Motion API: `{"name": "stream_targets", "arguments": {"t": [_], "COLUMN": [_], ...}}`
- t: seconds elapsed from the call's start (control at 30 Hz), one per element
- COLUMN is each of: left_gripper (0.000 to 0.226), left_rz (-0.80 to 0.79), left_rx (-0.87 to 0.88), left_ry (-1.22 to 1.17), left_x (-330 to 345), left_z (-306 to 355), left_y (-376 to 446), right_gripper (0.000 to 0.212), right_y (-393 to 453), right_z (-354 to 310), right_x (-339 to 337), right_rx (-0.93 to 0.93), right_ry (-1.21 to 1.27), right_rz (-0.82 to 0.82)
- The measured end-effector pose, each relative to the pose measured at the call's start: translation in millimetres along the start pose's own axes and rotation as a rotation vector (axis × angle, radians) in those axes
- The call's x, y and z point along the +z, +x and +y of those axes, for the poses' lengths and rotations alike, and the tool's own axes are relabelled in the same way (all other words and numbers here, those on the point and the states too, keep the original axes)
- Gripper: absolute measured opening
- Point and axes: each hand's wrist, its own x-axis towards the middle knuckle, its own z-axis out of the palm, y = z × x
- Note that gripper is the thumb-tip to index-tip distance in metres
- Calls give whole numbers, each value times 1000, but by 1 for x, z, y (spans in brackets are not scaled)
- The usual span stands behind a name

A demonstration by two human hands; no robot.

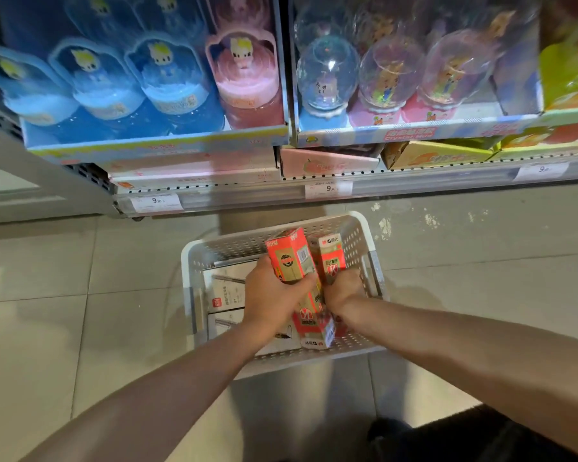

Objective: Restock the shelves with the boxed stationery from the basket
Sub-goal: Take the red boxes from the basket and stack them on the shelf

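Note:
A white perforated basket (pixel 194 261) stands on the floor below the shelf. My left hand (pixel 271 298) grips a red and gold stationery box (pixel 289 255), tilted upright above the basket. My right hand (pixel 342 288) holds a second red box (pixel 331 258) just to its right. A third red box (pixel 314 325) lies in the basket under my wrists. White boxes (pixel 224 291) lie flat on the basket's left side.
The shelf edge (pixel 247 198) with price tags runs above the basket. Blue and pink toy domes (pixel 167 81) and clear globes (pixel 327 75) fill display trays on the shelf. Pink and yellow cartons (pixel 431 155) sit beneath them. Grey floor tiles surround the basket.

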Motion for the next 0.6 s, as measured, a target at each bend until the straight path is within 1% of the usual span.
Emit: {"name": "stream_targets", "arguments": {"t": [0.1,0.2,0.3,0.43,0.53,0.6], "left_gripper": [41,49,46,43,42,42], "left_rz": [-36,-63,-70,-76,-81,-88], "left_rx": [95,183,265,390,532,560], "left_ry": [9,6,-25,-124,-133,-171], "left_x": [-20,-46,-78,-122,-159,-182], "left_z": [12,31,62,113,157,186], "left_y": [-2,-10,-26,-46,-60,-69], "right_gripper": [23,22,28,18,26,29], "right_y": [-18,-42,-75,-128,-170,-194], "right_z": [-2,-5,-20,-42,-62,-78], "right_x": [-15,-34,-65,-115,-154,-179], "right_rx": [-207,-360,-526,-711,-843,-949], "right_ry": [149,310,399,532,617,605], "right_rz": [-20,-24,-42,-104,-132,-130]}}
